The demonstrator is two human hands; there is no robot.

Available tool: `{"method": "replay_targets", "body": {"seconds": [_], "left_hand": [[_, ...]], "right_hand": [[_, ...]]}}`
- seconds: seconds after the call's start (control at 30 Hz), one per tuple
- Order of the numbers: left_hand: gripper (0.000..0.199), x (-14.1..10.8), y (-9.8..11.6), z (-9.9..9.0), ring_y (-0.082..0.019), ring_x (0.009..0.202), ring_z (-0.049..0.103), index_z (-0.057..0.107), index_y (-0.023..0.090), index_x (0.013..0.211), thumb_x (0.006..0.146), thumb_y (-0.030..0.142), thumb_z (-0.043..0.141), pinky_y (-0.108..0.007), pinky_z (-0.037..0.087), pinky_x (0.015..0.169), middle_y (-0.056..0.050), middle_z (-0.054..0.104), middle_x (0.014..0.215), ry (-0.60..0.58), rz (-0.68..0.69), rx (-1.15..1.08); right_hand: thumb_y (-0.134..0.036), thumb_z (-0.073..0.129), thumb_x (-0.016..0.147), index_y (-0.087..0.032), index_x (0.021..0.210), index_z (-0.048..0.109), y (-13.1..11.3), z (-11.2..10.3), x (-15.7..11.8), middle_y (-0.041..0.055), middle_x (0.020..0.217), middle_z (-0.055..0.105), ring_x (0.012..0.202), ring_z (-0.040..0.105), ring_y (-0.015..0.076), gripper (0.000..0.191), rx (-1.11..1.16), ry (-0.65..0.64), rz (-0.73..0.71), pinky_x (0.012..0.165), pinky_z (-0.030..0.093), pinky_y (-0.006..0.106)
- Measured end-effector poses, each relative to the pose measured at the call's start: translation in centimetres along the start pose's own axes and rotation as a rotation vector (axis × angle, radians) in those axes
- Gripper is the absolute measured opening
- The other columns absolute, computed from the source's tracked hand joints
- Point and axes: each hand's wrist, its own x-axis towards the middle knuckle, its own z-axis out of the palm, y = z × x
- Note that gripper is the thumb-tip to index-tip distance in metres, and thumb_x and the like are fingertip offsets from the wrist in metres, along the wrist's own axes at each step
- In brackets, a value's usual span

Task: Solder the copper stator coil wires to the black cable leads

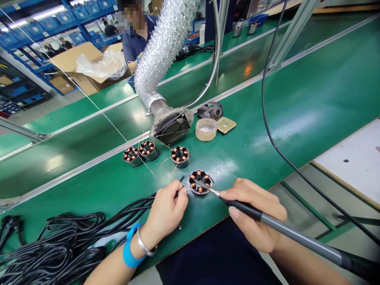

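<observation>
My left hand (166,211) is closed, with thumb and forefinger pinching the stripped end of a black power cable (182,179). Just beyond those fingers, a round motor stator (200,174) with copper coils lies on the green bench. My right hand (258,211) grips a soldering iron (285,226) like a pen. Its metal tip reaches over the stator's coils; exact contact cannot be made out. Behind stands another stator (180,162) with thin copper leads sticking out.
Two more stators (149,151) sit further left. A fume extractor (173,128) hangs from a silver duct (166,43). Near it are a tape roll (204,134), a black holder (210,111) and a sponge pad (227,124). Bundled black cables (71,241) cover the left. A person (142,35) is opposite.
</observation>
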Motion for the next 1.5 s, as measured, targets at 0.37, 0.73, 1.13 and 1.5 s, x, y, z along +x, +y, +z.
{"method": "replay_targets", "body": {"seconds": [0.37,0.73,1.13,1.5], "left_hand": [[0.035,0.0,0.1,0.0,-0.011,0.055,0.033,0.038,0.021,0.069,0.097,0.04,0.038,-0.025,0.026,0.055,0.007,0.033,0.058,-0.024,-0.025,-0.087],[0.015,0.0,-0.6,-1.0,-0.01,0.057,0.035,0.049,0.018,0.081,0.086,0.031,0.057,-0.022,0.031,0.054,0.006,0.039,0.064,-0.036,-0.098,-0.277],[0.036,0.3,-0.5,-0.4,-0.01,0.062,0.037,0.063,0.013,0.076,0.09,0.046,0.056,-0.021,0.033,0.058,0.003,0.047,0.065,-0.063,-0.139,-0.25],[0.032,-0.9,-1.3,-0.2,-0.007,0.054,0.032,0.065,0.012,0.077,0.084,0.044,0.066,-0.02,0.027,0.051,0.003,0.047,0.06,0.129,-0.302,-0.479]], "right_hand": [[-0.031,0.06,0.09,-0.022,0.114,0.066,11.3,-1.3,3.2,0.0082,0.101,0.07,0.092,0.065,0.0236,0.026,-0.465,0.167,0.109,0.083,0.054,0.04],[-0.02,0.064,0.087,-0.024,0.104,0.062,7.1,0.7,0.6,-0.0002,0.079,0.068,0.065,0.064,0.0144,0.017,-0.113,-0.059,0.069,0.063,0.053,0.027],[-0.005,0.061,0.082,-0.02,0.108,0.057,6.1,4.0,0.0,0.0053,0.086,0.067,0.071,0.059,0.0175,0.03,0.017,-0.192,-0.126,0.066,0.046,0.033],[-0.004,0.06,0.08,-0.022,0.111,0.058,6.6,4.1,-0.4,0.0055,0.088,0.07,0.079,0.067,0.0198,0.037,0.067,-0.13,-0.162,0.068,0.052,0.034]]}}
